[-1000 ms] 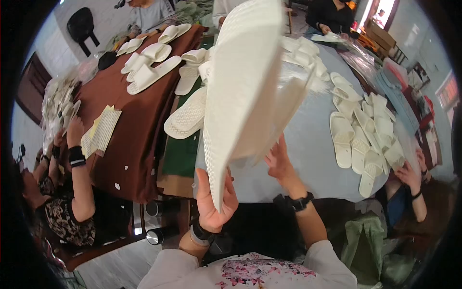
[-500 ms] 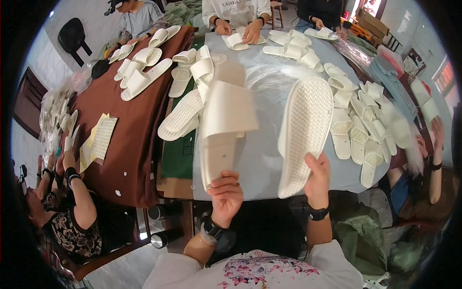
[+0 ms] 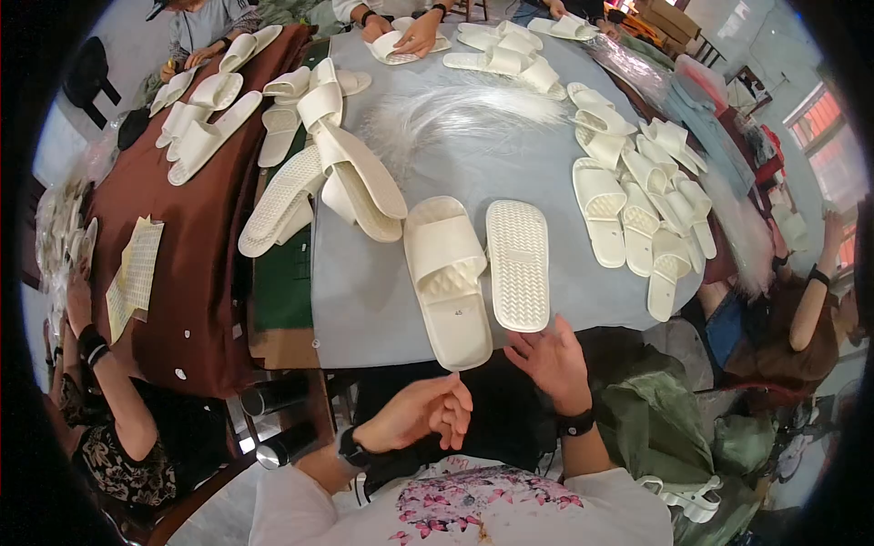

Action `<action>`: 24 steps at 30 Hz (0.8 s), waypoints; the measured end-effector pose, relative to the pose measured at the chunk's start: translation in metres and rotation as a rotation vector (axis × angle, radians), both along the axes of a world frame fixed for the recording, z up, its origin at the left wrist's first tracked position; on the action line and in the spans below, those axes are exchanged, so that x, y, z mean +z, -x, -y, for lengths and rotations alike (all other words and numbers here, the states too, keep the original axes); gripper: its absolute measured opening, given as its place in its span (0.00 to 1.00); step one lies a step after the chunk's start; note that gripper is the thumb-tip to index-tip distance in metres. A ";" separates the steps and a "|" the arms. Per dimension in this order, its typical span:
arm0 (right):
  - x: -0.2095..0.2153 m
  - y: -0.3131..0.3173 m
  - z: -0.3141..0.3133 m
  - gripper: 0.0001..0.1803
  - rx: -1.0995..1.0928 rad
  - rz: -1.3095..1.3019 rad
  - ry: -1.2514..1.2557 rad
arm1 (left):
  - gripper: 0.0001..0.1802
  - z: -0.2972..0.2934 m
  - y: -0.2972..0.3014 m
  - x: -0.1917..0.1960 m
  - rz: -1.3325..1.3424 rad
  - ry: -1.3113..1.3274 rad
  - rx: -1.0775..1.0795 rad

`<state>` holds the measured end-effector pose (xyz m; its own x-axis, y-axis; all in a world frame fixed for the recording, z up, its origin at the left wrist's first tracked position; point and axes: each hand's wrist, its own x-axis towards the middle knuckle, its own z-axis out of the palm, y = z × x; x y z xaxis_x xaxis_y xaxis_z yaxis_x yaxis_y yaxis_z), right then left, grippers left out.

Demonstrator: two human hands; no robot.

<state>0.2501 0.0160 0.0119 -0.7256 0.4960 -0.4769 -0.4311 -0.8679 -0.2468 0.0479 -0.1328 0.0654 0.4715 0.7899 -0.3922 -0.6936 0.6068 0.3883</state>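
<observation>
Two cream slide slippers lie side by side at the near edge of the grey-covered table [image 3: 382,300]. One slipper [image 3: 452,318] rests strap up, its heel jutting slightly past the edge. Beside it on the right, the other slipper [image 3: 517,266] lies with its zigzag-patterned sole upward. My left hand [image 3: 428,409] hovers off the table below the strap-up slipper, fingers loosely bent and apart, holding nothing. Just below the sole-up slipper is my right hand [image 3: 552,362], fingers spread and empty; whether a fingertip touches the slipper I cannot tell.
Loose slippers [image 3: 350,173] lie at the left, and a cluster of slippers [image 3: 637,196] at the right. Clear plastic bags [image 3: 455,100] spread across the table's middle. A brown-covered table [image 3: 137,300] holds slippers and sticker sheets [image 3: 137,273]. Co-workers sit around; one handles a slipper opposite.
Both slippers, held raised in my hands before, now lie on the table. My hands have let go and drawn back toward me. The view has shifted slightly.
</observation>
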 end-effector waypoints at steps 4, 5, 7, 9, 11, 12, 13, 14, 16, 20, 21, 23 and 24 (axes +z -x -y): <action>0.010 0.007 0.009 0.28 0.010 0.276 -0.358 | 0.12 -0.034 0.005 0.005 -1.416 -0.507 0.330; 0.010 0.015 0.015 0.32 -0.125 0.459 -0.602 | 0.12 -0.044 0.008 -0.001 -1.419 -0.506 0.341; 0.010 0.020 0.018 0.48 -0.223 0.770 -1.040 | 0.18 -0.059 0.011 -0.014 -1.845 -0.810 0.357; 0.011 0.029 0.020 0.51 -0.181 0.963 -1.372 | 0.23 -0.066 0.008 -0.026 -1.970 -0.815 0.257; 0.006 0.040 0.024 0.60 -0.102 1.150 -1.693 | 0.36 -0.070 0.001 -0.031 -2.114 -0.799 -0.014; -0.002 0.046 0.024 0.60 -0.098 1.152 -1.694 | 0.36 -0.069 -0.002 -0.039 -2.111 -0.798 -0.013; -0.009 0.055 0.023 0.61 -0.121 1.168 -1.614 | 0.37 -0.066 -0.004 -0.051 -2.125 -0.760 -0.050; -0.014 0.062 0.021 0.62 -0.149 1.191 -1.531 | 0.38 -0.066 -0.005 -0.057 -2.135 -0.732 -0.088; -0.016 0.074 0.014 0.62 -0.217 1.207 -1.474 | 0.39 -0.065 -0.002 -0.064 -2.131 -0.749 -0.064; -0.018 0.085 -0.001 0.61 -0.257 1.324 -1.554 | 0.38 -0.061 0.001 -0.071 -2.123 -0.801 -0.045; -0.019 0.085 -0.005 0.60 -0.248 1.371 -1.604 | 0.38 -0.062 0.001 -0.072 -2.116 -0.802 -0.042; -0.019 0.078 -0.017 0.57 -0.223 1.405 -1.652 | 0.39 -0.062 0.003 -0.072 -2.100 -0.820 -0.004; -0.018 0.073 -0.023 0.55 -0.203 1.436 -1.698 | 0.39 -0.061 0.003 -0.072 -2.093 -0.819 0.001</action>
